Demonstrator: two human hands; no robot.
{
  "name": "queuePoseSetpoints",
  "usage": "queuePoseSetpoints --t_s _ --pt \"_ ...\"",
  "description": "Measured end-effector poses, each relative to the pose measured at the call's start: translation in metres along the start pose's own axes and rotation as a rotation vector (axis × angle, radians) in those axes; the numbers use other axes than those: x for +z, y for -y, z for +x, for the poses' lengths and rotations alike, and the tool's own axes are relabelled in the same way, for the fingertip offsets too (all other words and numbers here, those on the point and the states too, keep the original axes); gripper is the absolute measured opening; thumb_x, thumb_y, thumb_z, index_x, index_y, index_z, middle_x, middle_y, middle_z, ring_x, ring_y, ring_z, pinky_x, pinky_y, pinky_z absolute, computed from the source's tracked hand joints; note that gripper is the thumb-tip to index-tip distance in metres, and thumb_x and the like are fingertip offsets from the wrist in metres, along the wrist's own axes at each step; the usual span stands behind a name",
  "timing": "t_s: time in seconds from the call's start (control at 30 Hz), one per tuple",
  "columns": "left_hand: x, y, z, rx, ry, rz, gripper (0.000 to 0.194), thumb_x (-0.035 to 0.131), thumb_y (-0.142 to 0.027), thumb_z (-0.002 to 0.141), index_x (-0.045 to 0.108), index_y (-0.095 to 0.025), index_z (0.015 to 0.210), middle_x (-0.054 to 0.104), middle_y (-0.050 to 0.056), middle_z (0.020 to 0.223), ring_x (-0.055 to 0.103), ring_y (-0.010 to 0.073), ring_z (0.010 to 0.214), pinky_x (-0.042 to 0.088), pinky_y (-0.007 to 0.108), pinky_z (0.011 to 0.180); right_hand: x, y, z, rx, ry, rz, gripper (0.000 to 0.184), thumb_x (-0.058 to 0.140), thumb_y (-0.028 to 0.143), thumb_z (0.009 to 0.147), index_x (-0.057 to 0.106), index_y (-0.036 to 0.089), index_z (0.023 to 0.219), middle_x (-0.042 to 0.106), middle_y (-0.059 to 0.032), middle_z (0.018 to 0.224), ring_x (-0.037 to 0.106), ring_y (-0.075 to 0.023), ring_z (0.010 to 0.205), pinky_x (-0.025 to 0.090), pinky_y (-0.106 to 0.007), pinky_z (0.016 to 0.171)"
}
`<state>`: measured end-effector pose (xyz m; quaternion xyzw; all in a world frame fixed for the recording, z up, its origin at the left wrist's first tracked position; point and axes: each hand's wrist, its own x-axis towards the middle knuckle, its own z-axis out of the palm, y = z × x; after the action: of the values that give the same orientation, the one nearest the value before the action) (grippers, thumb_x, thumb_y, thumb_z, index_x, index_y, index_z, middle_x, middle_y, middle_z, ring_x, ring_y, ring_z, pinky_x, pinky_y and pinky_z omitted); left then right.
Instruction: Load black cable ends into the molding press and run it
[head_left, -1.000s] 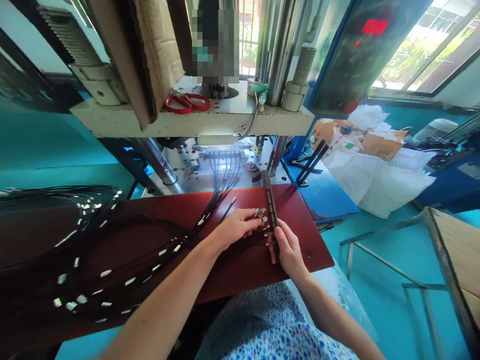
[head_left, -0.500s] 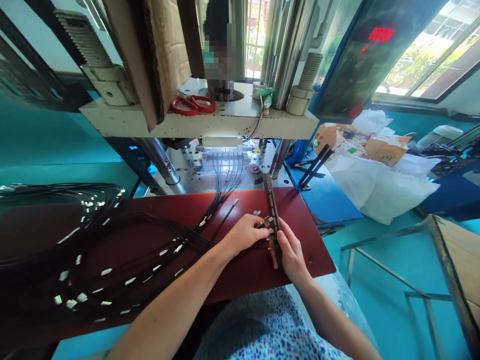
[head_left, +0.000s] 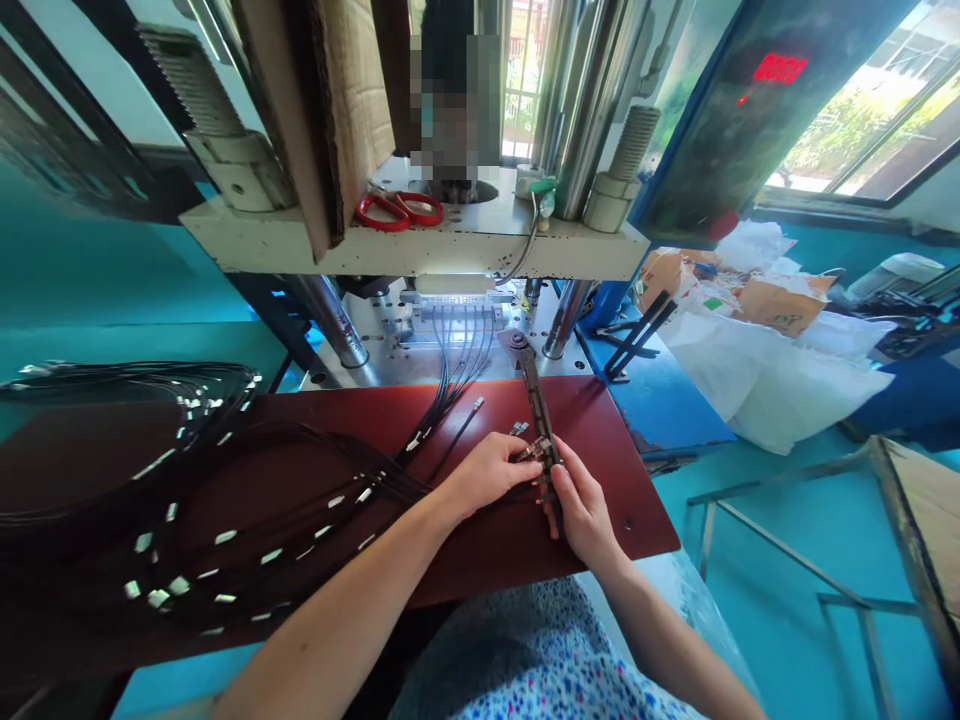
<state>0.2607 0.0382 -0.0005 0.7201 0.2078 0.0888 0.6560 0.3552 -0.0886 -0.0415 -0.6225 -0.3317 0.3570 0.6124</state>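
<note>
My right hand [head_left: 583,500] is closed around the near part of a long, narrow metal fixture bar [head_left: 537,400] with slots along it. Against the bar's left side, my left hand [head_left: 491,470] pinches a cable end with a small metal connector [head_left: 534,449]. Exactly how the connector sits in the slot is hidden by the fingers. More loose connector ends [head_left: 519,428] lie just beyond my left fingers. Black cables [head_left: 390,470] with white tags run leftward over the dark red board [head_left: 600,420]. One single cable end [head_left: 478,404] points away from me.
Ahead stands a press with a pale plate [head_left: 300,245] carrying red-handled scissors [head_left: 397,210]. Under it, cables enter a lit metal mould [head_left: 454,318]. A blue control box [head_left: 720,130] hangs at right. Tagged cable bundles [head_left: 217,385] lie left; white sacks [head_left: 795,380] sit right.
The view has shifted slightly, so the scene sits a little further right. The bar's far end has tilted leftward. Both hands keep nearly the same place and hold.
</note>
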Motion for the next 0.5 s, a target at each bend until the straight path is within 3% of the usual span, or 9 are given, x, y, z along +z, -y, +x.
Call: queuePoseSetpoints --t_s 0.2,0.3,0.5 --pt "-0.008 -0.002 0.0037 -0.049 -0.162 -0.022 0.019 0.047 -0.033 0.075 0.051 -0.015 0.074 0.045 -0.005 0.055 0.038 0.0085 0.051 0.029 0.021 0.05 0.0 0.0065 0.0009 0.02 -0.035 0.104 0.048 0.047 0.045 0.086 0.042 0.022 0.129 0.05 0.0055 0.058 0.042 -0.0059 0.037 0.037 -0.014 0.027" --pt "-0.0043 0.0023 0.0057 -0.008 -0.167 -0.036 0.017 0.047 -0.033 0.077 0.046 -0.017 0.081 0.043 -0.006 0.056 0.038 0.0087 0.051 0.028 0.021 0.048 -0.0017 0.0051 0.0008 0.025 -0.021 0.118 0.048 0.047 0.044 0.087 0.041 0.022 0.129 0.051 0.0054 0.058 0.041 -0.0058 0.036 0.037 -0.014 0.027" --pt "0.0013 0.003 0.0022 0.104 -0.236 0.248 0.024 0.041 -0.032 0.083 0.048 -0.016 0.066 0.05 -0.002 0.061 0.043 0.0105 0.058 0.03 0.023 0.056 -0.0031 0.0044 -0.0008 0.037 -0.018 0.123 0.05 0.048 0.045 0.086 0.04 0.021 0.13 0.05 0.0054 0.058 0.042 -0.006 0.036 0.037 -0.015 0.027"
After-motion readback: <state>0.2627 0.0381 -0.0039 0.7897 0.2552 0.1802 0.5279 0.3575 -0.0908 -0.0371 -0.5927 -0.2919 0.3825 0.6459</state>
